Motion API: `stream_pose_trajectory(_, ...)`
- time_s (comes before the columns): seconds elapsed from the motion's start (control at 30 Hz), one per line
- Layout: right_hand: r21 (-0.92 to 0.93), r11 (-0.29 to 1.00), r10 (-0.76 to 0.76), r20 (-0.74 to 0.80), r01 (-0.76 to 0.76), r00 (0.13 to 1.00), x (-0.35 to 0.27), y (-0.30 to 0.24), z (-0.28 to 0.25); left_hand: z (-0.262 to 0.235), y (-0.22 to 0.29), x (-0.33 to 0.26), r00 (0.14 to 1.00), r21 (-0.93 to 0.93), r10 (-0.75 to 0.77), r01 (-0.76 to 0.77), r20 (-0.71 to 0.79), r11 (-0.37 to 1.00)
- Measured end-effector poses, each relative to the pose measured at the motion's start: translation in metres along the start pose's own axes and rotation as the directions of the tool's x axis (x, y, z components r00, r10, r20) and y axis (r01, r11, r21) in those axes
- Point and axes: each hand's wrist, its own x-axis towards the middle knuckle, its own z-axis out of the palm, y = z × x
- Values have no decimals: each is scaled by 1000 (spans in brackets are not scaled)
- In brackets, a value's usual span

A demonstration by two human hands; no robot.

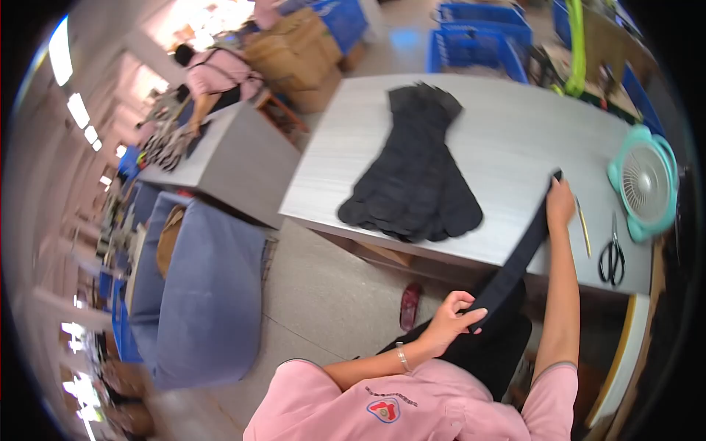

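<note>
A long black fabric strip [521,256] stretches at a slant between my two hands, over the table's front edge. My left hand [450,322] pinches its near end, close above my lap. The far end is gripped in my right hand [560,204], above the right side of the table, and a short tip pokes out past the fingers. To the left of the strip, a fanned pile of black fabric pieces [415,169] with rounded near ends lies on the grey table [327,162]. A thin yellow pen-like stick [583,228] and black-handled scissors [612,261] lie right of my right hand.
A teal fan [645,182] stands at the table's right end. Blue crates [478,55] sit beyond the far edge. At left are a large blue-grey cloth-covered bin [209,294] and another table [235,158], where a person in pink [220,73] bends over. A red shoe [410,307] shows below.
</note>
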Motion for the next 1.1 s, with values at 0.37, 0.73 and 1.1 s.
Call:
stream_pose_trajectory(0.37, -25, 998, -65, -63, 63, 996, 2, 6, 7, -19, -13, -28, 987, 174, 154, -158, 36, 972)
stream_pose_trajectory(0.73, 89, 994, -48, -106, 58, 993, -18, -12, -25, -1, -18, 30, 997, 237, 23, -39, 70, 971)
stream_pose_trajectory(1.1, 599, 795, -66, 244, -97, 968, -233, -3, -121, 25, -18, 82, 995, 69, 93, -90, -31, 994)
